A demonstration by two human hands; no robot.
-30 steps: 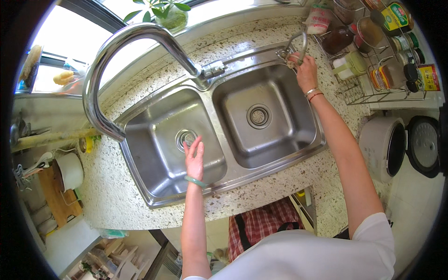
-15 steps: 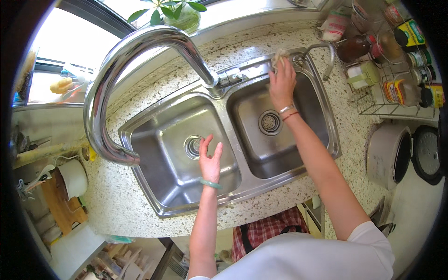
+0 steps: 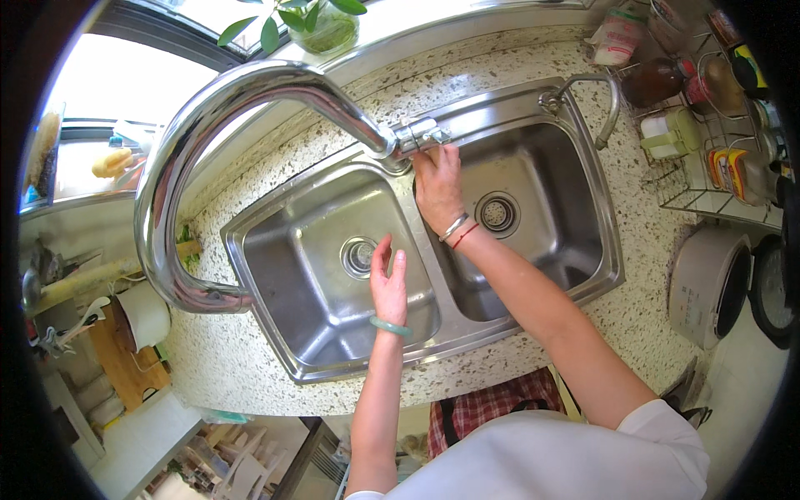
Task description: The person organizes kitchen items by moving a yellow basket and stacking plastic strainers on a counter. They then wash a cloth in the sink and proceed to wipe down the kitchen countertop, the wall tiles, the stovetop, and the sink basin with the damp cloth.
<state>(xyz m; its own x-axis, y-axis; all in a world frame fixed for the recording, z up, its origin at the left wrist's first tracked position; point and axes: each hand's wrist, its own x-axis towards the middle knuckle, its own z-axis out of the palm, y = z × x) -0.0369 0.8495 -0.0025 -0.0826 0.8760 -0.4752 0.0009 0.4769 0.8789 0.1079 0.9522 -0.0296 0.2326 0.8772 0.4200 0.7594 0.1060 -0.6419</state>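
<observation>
My right hand is bent over the rear rim beside the faucet's base, at the top of the divider between the basins. Its fingers are curled, and the light cloth it held earlier is now hidden beneath them; no cloth lies at the far right corner. My left hand hovers over the left basin, fingers stretched and holding nothing, a green bangle at its wrist. To the right lies the second basin with its round drain strainer. A chrome faucet arches over the left side, its lever just above my right fingers.
A small curved spout stands at the sink's far right corner. Bottles and jars fill a wire rack on the right, above an open rice cooker. A plant in a glass vase sits on the windowsill. Speckled counter surrounds the sink.
My right hand has moved left along the rear rim, from the far right corner to the faucet's base. The cloth has gone out of sight. My left hand stays over the left basin.
</observation>
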